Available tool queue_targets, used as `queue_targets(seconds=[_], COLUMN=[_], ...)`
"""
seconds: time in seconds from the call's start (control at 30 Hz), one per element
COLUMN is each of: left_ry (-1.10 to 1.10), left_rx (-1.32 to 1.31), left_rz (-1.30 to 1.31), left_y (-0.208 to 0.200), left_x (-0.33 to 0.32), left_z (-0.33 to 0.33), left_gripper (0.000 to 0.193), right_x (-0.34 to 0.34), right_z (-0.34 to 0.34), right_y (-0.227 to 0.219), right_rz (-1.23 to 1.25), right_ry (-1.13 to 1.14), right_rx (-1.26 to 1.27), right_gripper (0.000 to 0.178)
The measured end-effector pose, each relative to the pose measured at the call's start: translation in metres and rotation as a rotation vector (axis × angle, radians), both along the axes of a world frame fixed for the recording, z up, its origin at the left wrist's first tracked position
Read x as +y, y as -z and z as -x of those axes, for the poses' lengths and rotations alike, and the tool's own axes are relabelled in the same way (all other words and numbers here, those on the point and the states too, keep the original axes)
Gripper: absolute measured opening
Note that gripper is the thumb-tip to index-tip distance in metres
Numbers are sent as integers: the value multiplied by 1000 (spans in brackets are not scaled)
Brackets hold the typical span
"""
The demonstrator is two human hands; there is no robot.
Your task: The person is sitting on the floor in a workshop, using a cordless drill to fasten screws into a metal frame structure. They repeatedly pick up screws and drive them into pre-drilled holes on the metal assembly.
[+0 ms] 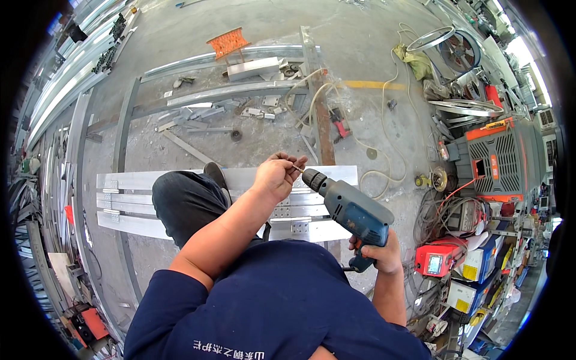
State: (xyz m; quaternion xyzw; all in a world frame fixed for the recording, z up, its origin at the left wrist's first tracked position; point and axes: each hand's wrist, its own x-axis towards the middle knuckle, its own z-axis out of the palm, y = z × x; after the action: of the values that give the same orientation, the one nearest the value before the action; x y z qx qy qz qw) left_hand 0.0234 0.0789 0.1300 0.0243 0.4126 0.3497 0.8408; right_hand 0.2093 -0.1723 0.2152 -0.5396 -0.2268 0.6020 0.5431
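Note:
My right hand [377, 252] grips the handle of a blue electric drill [351, 210], whose black chuck [314, 179] points up and to the left. My left hand [277, 174] pinches a small thin bit or screw [298, 168] right at the chuck's tip. Both hands hover above flat aluminium profiles [129, 198] lying side by side on the concrete floor. Small metal bracket plates [292, 211] sit on the profiles beneath the drill. My knee in dark trousers [183, 204] rests over the profiles.
Long metal rails [228, 93] and scrap offcuts lie on the floor ahead, with an orange stool [228, 42] beyond. A white cable [384, 120] loops across the floor. To the right stand a grey-and-orange machine [504, 159], red boxes [437, 259] and metal hoops [465, 107]. Stacked profiles [60, 102] line the left.

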Motion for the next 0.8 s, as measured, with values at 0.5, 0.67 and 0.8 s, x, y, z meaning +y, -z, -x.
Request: queue_targets(seconds=[0.5,0.67,0.8], left_ry=[-89,-69,-68], left_rx=[-29,18,34], left_rz=[-57,-208,-245], left_y=[-2,-1,-4], left_x=[-1,-6,-7], left_z=[-2,-1,-3], left_gripper=[23,23,21], right_x=[3,6,5], right_z=[1,2,4], right_y=[4,2,0], right_rz=[-10,-9,-28], right_ry=[14,19,31], right_rx=[13,19,25], right_gripper=[51,51,50])
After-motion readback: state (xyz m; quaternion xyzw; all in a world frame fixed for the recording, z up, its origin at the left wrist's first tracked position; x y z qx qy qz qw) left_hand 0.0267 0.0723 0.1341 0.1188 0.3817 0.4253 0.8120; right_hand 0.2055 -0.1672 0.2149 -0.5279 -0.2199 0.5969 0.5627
